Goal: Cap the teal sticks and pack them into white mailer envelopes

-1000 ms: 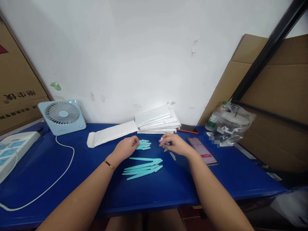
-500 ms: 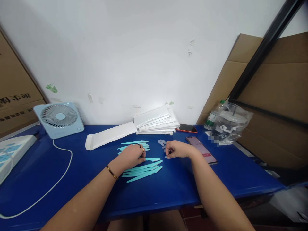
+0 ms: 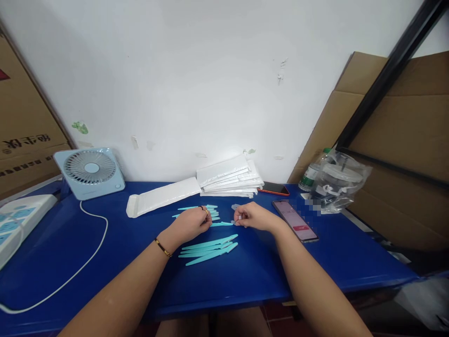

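My left hand (image 3: 191, 223) pinches a teal stick (image 3: 221, 224); my right hand (image 3: 254, 216) grips a clear cap (image 3: 239, 218) at its tip. I judge that joining them calls for careful alignment.

Teal sticks (image 3: 210, 246), blue table (image 3: 105, 262) — cap (image 3: 239, 218) perhaps whitish-grey.

A pale blue desk fan (image 3: 90, 172) and white power strip (image 3: 17, 224) sit at the left of a blue desk (image 3: 105, 271); stacked white packets (image 3: 229, 180), two phones (image 3: 295, 220), a water bottle (image 3: 310, 174) and a clear plastic bag (image 3: 338, 185) lie opposite, beside cardboard boxes (image 3: 403, 140).
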The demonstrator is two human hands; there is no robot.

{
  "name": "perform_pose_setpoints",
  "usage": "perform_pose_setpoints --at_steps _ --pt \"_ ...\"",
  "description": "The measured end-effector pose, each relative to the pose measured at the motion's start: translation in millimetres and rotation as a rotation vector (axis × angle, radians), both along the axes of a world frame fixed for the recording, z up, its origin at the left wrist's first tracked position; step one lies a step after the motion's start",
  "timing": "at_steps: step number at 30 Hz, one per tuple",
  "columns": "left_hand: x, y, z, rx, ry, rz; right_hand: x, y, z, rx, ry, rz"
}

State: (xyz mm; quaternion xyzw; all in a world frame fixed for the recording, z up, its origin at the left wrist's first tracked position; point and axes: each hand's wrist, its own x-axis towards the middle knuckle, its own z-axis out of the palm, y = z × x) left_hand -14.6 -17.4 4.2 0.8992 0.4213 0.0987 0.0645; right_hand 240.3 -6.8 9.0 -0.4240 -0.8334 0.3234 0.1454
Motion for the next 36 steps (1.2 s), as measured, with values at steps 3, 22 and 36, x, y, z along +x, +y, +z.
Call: perform_pose_setpoints --at_steps 3,22,36 --pt "0.4 -0.3 1.5 0.025 0.023 0.004 -4.7 -0.9 0.2 0.016 0.002 -0.001" --pt "-12.2 9.6 4.4 0.016 -0.028 0.145 -0.6 6.5 -6.3 0.103 0.135 -0.139" --pt "7.3 -17.3 12.9 -0.376 -0.065 -0.055 6.9 10.1 -7.9 0.236 -0.149 -0.079"
